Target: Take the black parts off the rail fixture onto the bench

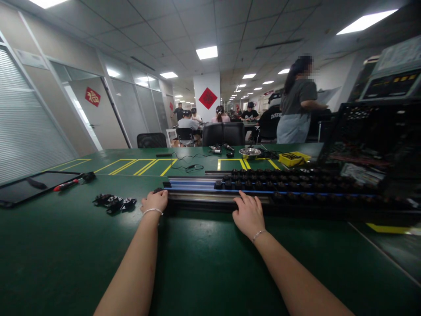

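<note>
A long metal rail (204,198) with black edges lies across the green table in front of me. At its left end, the fingers of my left hand (154,202) are curled round a small black piece (159,190), mostly covered by them. Further right, my right hand (249,214) grips the same rail, fingers bent over the top and thumb at the near side. Behind it runs a blue-edged rail (190,183). Rows of round black parts (289,186) sit along the right portions of the rails. A loose cluster of black parts (114,202) lies left of my left hand.
A red-handled screwdriver (66,184) and a dark flat panel (29,186) lie at left. Further back are a metal bowl (250,152), a yellow tray (294,158), and cables. An open equipment case (371,140) stands at right. Beyond the table a person (297,105) stands; others sit.
</note>
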{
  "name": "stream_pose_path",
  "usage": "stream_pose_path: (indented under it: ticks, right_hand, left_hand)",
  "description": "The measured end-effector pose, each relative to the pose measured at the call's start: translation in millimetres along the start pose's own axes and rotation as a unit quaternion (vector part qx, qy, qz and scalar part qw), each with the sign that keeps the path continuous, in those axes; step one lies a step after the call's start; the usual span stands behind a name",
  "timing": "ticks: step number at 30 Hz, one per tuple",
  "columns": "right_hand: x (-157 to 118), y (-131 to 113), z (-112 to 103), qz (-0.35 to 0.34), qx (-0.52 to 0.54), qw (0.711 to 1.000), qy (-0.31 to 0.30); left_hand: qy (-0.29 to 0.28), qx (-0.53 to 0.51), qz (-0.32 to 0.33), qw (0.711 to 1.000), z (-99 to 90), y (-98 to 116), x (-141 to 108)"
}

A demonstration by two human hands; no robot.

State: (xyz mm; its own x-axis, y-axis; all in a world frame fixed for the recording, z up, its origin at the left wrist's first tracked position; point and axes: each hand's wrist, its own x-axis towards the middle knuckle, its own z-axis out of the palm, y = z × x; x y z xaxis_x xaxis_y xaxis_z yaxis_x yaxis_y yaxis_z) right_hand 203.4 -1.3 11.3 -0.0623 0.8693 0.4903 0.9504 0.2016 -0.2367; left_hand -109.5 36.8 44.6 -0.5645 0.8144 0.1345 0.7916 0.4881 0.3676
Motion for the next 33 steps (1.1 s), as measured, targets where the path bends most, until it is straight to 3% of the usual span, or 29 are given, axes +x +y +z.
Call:
stream_pose_path:
  ticks: [8, 33]
  right_hand:
    - [-0.4, -0.4, -0.9, 0.000, -0.002, 1.000, -0.005]
    - [0.1, 0.5, -2.2, 0.001, -0.007, 1.000, -0.013]
  left_hand:
    - [0.053, -0.048, 0.014, 0.997, 18.6, -9.4, 5.7]
    - [0.134, -0.186, 0.002, 0.973, 36.6, -26.9, 28.0]
